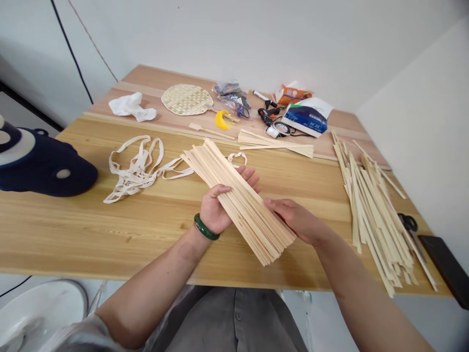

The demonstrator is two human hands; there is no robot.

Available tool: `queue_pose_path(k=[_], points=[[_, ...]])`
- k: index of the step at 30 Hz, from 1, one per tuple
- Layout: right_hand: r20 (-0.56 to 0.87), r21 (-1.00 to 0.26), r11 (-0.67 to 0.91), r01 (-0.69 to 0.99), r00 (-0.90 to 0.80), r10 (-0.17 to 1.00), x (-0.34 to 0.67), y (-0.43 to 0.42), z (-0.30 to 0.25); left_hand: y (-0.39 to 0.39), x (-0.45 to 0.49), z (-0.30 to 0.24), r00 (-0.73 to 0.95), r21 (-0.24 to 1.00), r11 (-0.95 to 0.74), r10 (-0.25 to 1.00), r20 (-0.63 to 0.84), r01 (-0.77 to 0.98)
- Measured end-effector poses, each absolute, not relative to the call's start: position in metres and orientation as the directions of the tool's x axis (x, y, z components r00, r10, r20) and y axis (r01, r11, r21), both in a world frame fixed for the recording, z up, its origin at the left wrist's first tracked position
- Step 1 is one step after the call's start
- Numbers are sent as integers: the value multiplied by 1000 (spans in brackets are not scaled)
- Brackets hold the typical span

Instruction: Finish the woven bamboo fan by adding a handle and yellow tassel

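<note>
A thick bundle of thin, flat, pale wooden strips (245,200) lies slantwise across my left hand (215,210). The left thumb presses on top of the bundle, and its fingers come out from under the far side. My right hand (298,220) grips the bundle's right edge near the lower end; part of its grasp is hidden behind the strips. The near ends of the strips are slightly uneven. Just beyond the bundle, a tangled white cloth tape (137,166) rests on the wooden table (110,239).
Loose strips (377,210) are heaped at right, beside scissors (408,223) and a black phone-like slab (447,266). Farther back are a woven fan (186,99), white cloth (132,106), more strips (274,142), a glue gun (268,115) and a blue box (306,119). A dark blue object (47,164) stands left.
</note>
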State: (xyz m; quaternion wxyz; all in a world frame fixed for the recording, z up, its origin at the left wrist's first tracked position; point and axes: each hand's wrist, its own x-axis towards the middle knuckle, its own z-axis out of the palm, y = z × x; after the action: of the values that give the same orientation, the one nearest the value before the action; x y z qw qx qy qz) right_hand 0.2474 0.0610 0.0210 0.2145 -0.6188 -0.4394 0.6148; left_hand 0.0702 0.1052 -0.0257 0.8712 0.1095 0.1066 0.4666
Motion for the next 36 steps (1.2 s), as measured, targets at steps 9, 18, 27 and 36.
queue_pose_path(k=[9,18,27,36], points=[[-487,-829,-559,-22,-464,740,260,41,14,108,65,-19,527,108,550,829,-188,-828],[-455,-891,-395,226,-437,776,237,12,26,109,57,-17,544,66,550,834,-92,-833],[-423,-896,-346,278,-299,855,221,5,19,109,53,-15,515,145,539,839,-173,-830],[-243,-960,-233,155,-51,969,202,25,14,109,55,-13,517,204,569,816,-257,-797]])
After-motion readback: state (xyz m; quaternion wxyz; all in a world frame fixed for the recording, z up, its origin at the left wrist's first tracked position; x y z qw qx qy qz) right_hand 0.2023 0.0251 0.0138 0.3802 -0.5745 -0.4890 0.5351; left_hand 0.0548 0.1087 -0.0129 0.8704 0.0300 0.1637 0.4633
